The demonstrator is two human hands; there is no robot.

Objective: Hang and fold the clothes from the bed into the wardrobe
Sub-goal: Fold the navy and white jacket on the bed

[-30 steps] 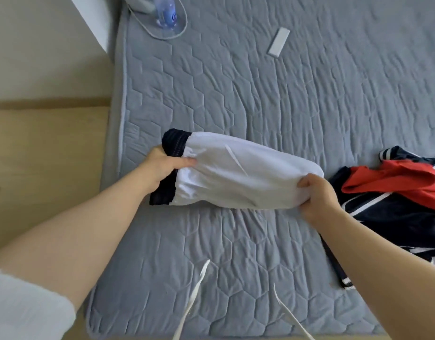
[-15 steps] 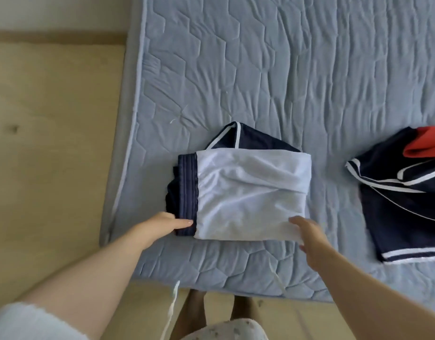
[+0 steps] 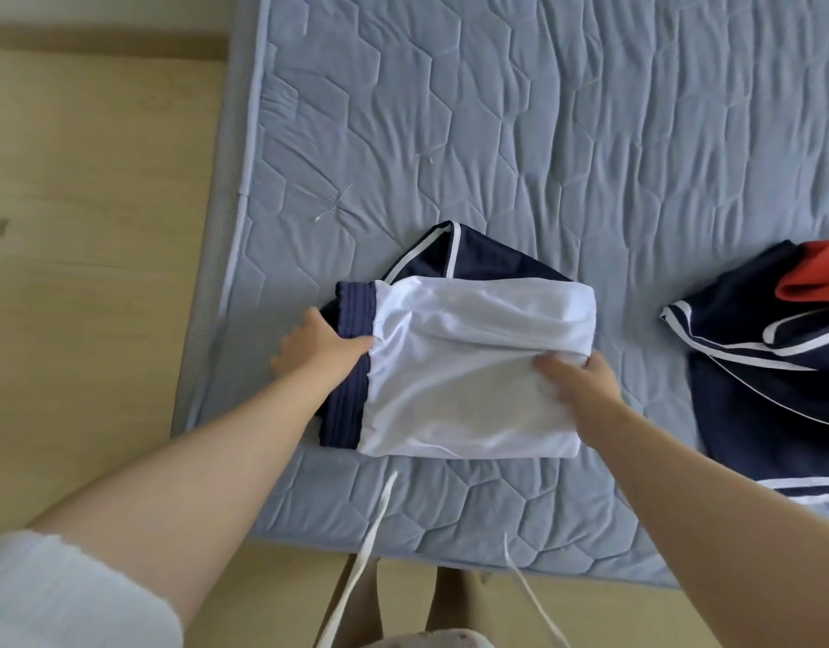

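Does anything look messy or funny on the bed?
Yes. A navy corner pokes out from under the folded white garment, spoiling its neat rectangle. To the right, navy and red clothes lie in a rumpled, unfolded heap.

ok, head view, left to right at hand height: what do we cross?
wooden floor → mattress edge → left hand → folded white-and-navy garment → right hand → bare quilted mattress → navy clothes pile with a red piece

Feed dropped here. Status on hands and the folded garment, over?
Left hand grips folded garment at navy end; right hand at white end. Lies flat on bed. Other clothes lie clear.
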